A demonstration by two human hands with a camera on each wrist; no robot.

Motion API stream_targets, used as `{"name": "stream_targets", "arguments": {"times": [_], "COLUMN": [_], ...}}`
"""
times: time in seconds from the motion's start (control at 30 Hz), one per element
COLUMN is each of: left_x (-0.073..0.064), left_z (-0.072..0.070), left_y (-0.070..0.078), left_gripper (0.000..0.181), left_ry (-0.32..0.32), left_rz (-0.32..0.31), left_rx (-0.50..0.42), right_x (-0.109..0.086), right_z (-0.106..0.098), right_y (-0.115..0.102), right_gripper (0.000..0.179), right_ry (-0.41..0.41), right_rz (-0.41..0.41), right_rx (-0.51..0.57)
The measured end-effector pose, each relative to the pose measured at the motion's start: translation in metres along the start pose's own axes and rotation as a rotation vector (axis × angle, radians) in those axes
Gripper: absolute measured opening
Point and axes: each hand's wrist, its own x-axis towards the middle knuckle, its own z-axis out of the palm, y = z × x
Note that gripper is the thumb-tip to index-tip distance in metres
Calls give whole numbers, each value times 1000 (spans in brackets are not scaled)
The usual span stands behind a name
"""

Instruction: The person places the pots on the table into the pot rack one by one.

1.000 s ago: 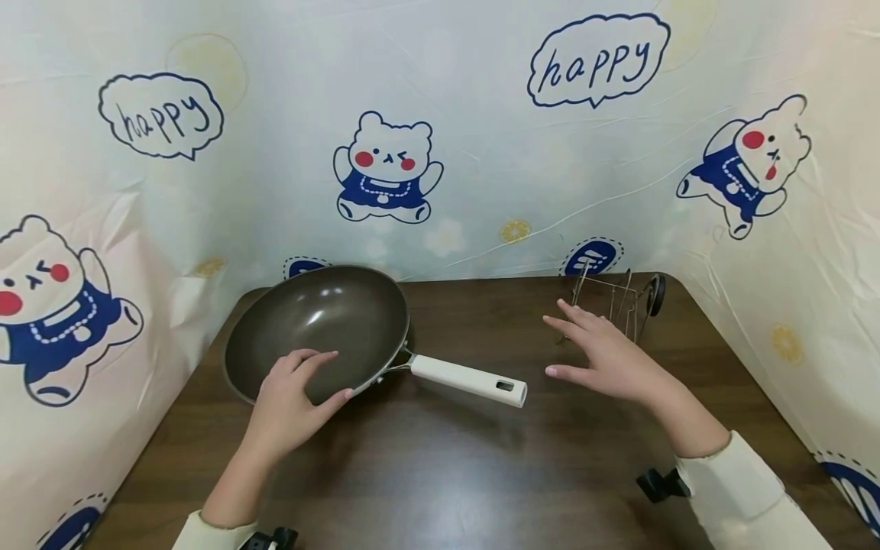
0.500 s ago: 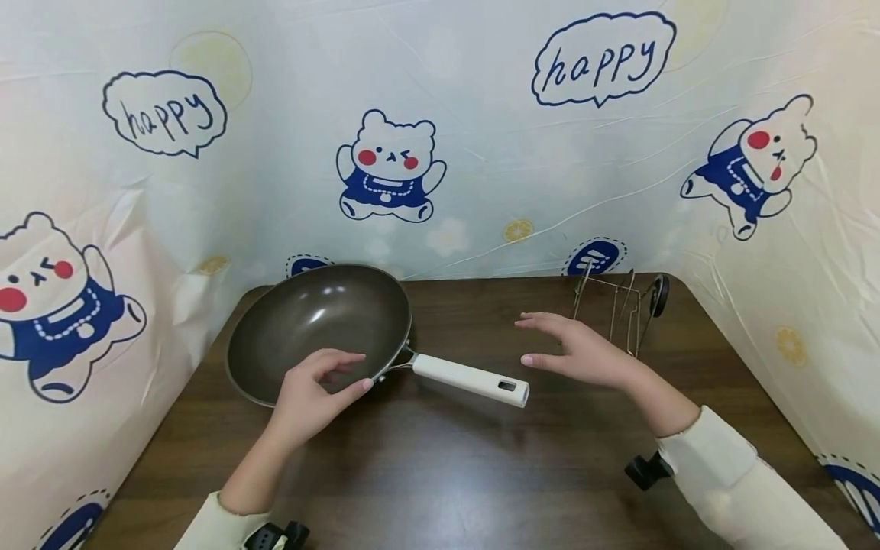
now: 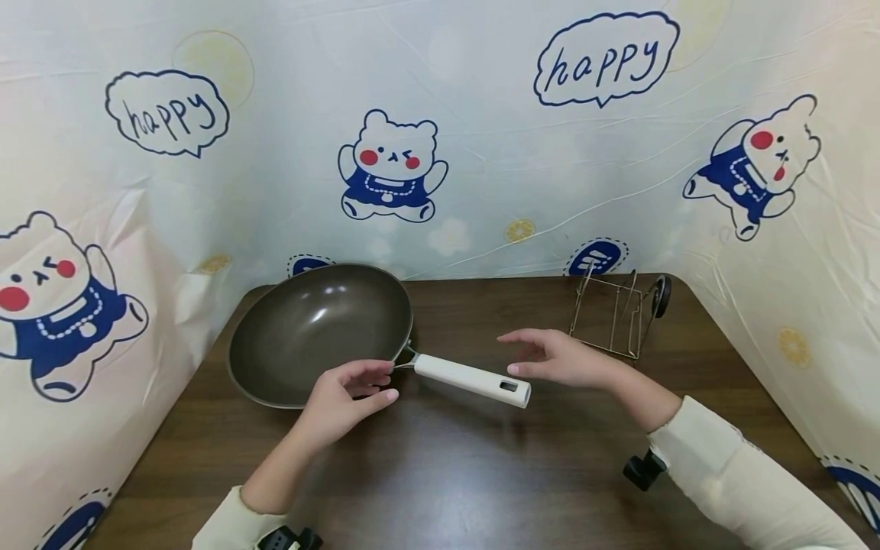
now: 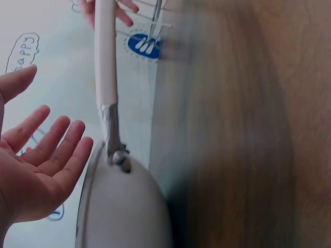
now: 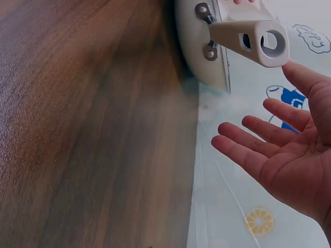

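As seen in the head view, noted a wire rack [image 3: 615,315] at back right of the wooden table [image 3: 461,481], just beyond the right forearm [image 3: 646,395], and a frying pan [image 3: 316,336] at back left, with white handle [image 3: 470,378] pointing right. Found near rim partly hidden by the left hand [image 3: 344,401], body cut off in both wrist views. Recorded this and the right hand [image 3: 560,357] hovering near opposite handle ends, with fingers relaxed, grasping nothing.

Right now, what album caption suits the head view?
Left hand and right hand near a white-handled pan on a wooden table.
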Motion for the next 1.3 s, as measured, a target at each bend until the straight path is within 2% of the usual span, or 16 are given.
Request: {"name": "stream_targets", "arguments": {"times": [0.17,0.33,0.47,0.6,0.7,0.87,0.97,1.07,1.17,1.3], "left_x": [1,0,0,2,5,12,17,23,27,30], "left_z": [14,32,45,59,67,79,86,94,103,112], "left_y": [-4,-11,-17,-25,-30,-37,-39,-41,-40,-38], "left_gripper": [37,36,37,42,47,55,58,49,31,12], "left_ry": [-47,-89,-118,-127,-129,-149,-151,-126,-86,-43], "left_rz": [-2,-29,-70,-137,-199,-278,-306,-327,-338,-340], "left_rx": [-64,-103,-164,-267,-424,-755,-894,-1023,-1173,-1349], "right_x": [2,3,4,5,6,6,5,5,5,4], "right_z": [3,5,6,8,9,12,13,16,19,26], "right_y": [-1,-2,-1,1,2,4,5,7,8,10], "right_gripper": [53,52,51,50,49,48,48,51,53,53], "right_ry": [-27,-36,-46,-62,-88,-135,-146,-161,-180,-227], "right_rz": [-10,-4,-3,-16,-24,-28,-3,27,50,83], "right_rx": [1,1,20,40,82,181,239,321,409,588]}}
